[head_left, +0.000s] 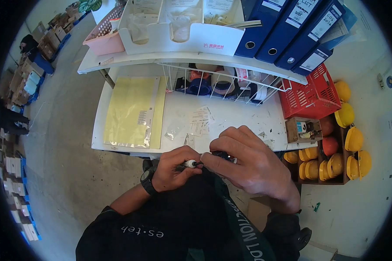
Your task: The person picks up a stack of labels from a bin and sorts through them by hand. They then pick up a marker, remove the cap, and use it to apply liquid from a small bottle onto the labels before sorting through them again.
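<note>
My left hand (172,170) is closed around a small white cylinder with a black end (190,164), held just in front of my chest. Its exact kind does not show. Close beside it, my right hand (252,163) pinches a small dark, shiny object (223,155); fingers cover most of it. The two hands nearly touch at the fingertips. Beyond them, at the white desk's (183,102) front part, lie printed slips (200,120) and a small clear plastic bag (173,131).
A yellow envelope (128,113) lies on the desk's left. Behind is a white wire basket (213,87) under a shelf with blue binders (287,30). To the right are a red crate (307,95), a wooden box (302,130) and several yellow helmets (354,139). Two people (35,52) stand far left.
</note>
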Tool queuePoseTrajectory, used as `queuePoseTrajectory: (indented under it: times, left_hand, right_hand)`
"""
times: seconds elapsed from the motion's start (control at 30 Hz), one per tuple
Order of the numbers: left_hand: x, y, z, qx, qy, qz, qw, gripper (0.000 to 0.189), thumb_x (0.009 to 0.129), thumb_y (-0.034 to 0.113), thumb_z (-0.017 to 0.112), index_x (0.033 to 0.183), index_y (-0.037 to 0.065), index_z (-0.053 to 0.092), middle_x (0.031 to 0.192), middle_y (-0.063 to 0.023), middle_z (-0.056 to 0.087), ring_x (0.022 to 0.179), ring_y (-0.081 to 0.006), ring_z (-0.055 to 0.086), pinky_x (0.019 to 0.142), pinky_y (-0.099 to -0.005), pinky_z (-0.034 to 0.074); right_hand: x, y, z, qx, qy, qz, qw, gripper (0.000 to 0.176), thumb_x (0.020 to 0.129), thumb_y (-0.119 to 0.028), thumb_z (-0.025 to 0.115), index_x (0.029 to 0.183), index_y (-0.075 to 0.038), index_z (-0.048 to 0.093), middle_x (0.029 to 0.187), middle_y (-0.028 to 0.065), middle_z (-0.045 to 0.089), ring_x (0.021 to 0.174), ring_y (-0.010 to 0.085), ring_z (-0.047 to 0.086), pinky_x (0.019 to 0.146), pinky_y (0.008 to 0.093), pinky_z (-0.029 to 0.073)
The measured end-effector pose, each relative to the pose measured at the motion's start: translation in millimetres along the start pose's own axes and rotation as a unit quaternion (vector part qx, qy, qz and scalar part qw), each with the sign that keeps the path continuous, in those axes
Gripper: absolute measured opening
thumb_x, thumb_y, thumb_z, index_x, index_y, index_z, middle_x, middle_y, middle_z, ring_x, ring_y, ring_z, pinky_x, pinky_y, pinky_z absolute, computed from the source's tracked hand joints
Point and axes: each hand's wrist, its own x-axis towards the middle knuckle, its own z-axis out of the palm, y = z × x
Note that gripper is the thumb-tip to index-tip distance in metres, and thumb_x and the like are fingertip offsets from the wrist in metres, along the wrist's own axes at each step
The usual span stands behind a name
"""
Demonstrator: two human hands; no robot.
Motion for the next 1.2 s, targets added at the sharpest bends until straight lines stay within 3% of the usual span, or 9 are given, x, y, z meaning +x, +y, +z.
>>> queuePoseTrajectory:
  times: [0.27, 0.33, 0.37, 0.43, 0.57, 0.67, 0.73, 1.2]
  left_hand:
    - [0.9, -1.9, -1.4, -0.010, -0.003, -0.001, 1.000, 0.020, 0.085, 0.008, 0.074, 0.100, -0.002, 0.065, 0.089, -0.0115, 0.066, 0.080, -0.0212, 0.065, 0.072, -0.0300, 0.051]
    - [0.9, -2.2, -1.4, -0.010, -0.002, -0.003, 1.000, 0.020, 0.085, 0.008, 0.074, 0.100, -0.002, 0.065, 0.090, -0.0116, 0.066, 0.081, -0.0211, 0.065, 0.072, -0.0300, 0.051]
    - [0.9, -2.3, -1.2, -0.011, 0.000, -0.004, 1.000, 0.020, 0.085, 0.008, 0.074, 0.100, -0.002, 0.065, 0.090, -0.0116, 0.066, 0.081, -0.0211, 0.065, 0.072, -0.0300, 0.051]
    - [0.6, -3.0, -0.8, -0.012, 0.000, -0.005, 1.000, 0.020, 0.085, 0.007, 0.074, 0.101, -0.002, 0.065, 0.090, -0.0116, 0.066, 0.081, -0.0211, 0.065, 0.072, -0.0301, 0.051]
    - [1.3, -3.0, -2.1, -0.005, -0.006, -0.005, 1.000, 0.021, 0.085, 0.007, 0.074, 0.101, -0.002, 0.065, 0.090, -0.0116, 0.066, 0.081, -0.0210, 0.065, 0.072, -0.0302, 0.051]
    - [1.3, -3.2, -1.5, -0.010, -0.007, -0.006, 1.000, 0.020, 0.085, 0.008, 0.075, 0.100, -0.002, 0.065, 0.090, -0.0116, 0.066, 0.081, -0.0210, 0.066, 0.071, -0.0301, 0.051]
    - [1.4, -3.4, -0.8, -0.011, -0.005, -0.006, 1.000, 0.020, 0.085, 0.009, 0.075, 0.100, -0.002, 0.065, 0.090, -0.0115, 0.066, 0.080, -0.0210, 0.065, 0.071, -0.0300, 0.051]
    - [0.6, -2.9, -0.9, -0.004, -0.002, -0.004, 1.000, 0.020, 0.085, 0.008, 0.074, 0.100, -0.002, 0.065, 0.090, -0.0119, 0.066, 0.080, -0.0212, 0.065, 0.071, -0.0300, 0.051]
  right_hand:
    - [0.2, 2.4, 1.6, 0.007, 0.010, 0.009, 1.000, 0.031, 0.065, -0.008, 0.077, 0.096, -0.004, 0.069, 0.088, 0.0073, 0.059, 0.076, 0.0210, 0.058, 0.064, 0.0334, 0.045]
    - [-1.0, 4.6, 0.4, -0.002, -0.021, -0.006, 1.000, 0.041, 0.071, -0.010, 0.069, 0.112, -0.004, 0.066, 0.090, 0.0070, 0.057, 0.085, 0.0207, 0.057, 0.069, 0.0329, 0.044]
    - [-0.7, 4.0, 1.1, -0.002, -0.021, -0.005, 1.000, 0.041, 0.071, -0.010, 0.069, 0.112, -0.004, 0.066, 0.090, 0.0070, 0.057, 0.085, 0.0207, 0.057, 0.069, 0.0329, 0.044]
    - [0.8, 2.3, 2.8, 0.006, 0.010, 0.012, 1.000, 0.032, 0.065, -0.008, 0.076, 0.096, -0.004, 0.069, 0.089, 0.0074, 0.059, 0.077, 0.0215, 0.059, 0.064, 0.0337, 0.045]
    - [-0.8, 6.0, -0.2, 0.006, -0.023, -0.006, 1.000, 0.041, 0.071, -0.009, 0.069, 0.111, -0.003, 0.066, 0.089, 0.0071, 0.056, 0.084, 0.0205, 0.057, 0.069, 0.0330, 0.044]
    - [-1.0, 5.6, 0.8, 0.000, -0.018, -0.010, 1.000, 0.041, 0.071, -0.009, 0.069, 0.111, -0.003, 0.066, 0.089, 0.0070, 0.056, 0.085, 0.0204, 0.057, 0.069, 0.0330, 0.044]
    - [-0.5, 3.8, 2.0, 0.003, -0.001, 0.009, 1.000, 0.031, 0.066, -0.010, 0.075, 0.096, -0.004, 0.068, 0.089, 0.0078, 0.059, 0.080, 0.0226, 0.059, 0.066, 0.0344, 0.045]
    - [0.6, 2.8, 0.7, 0.000, -0.008, 0.006, 1.000, 0.030, 0.066, -0.010, 0.075, 0.095, -0.004, 0.068, 0.089, 0.0074, 0.058, 0.079, 0.0224, 0.058, 0.066, 0.0343, 0.045]
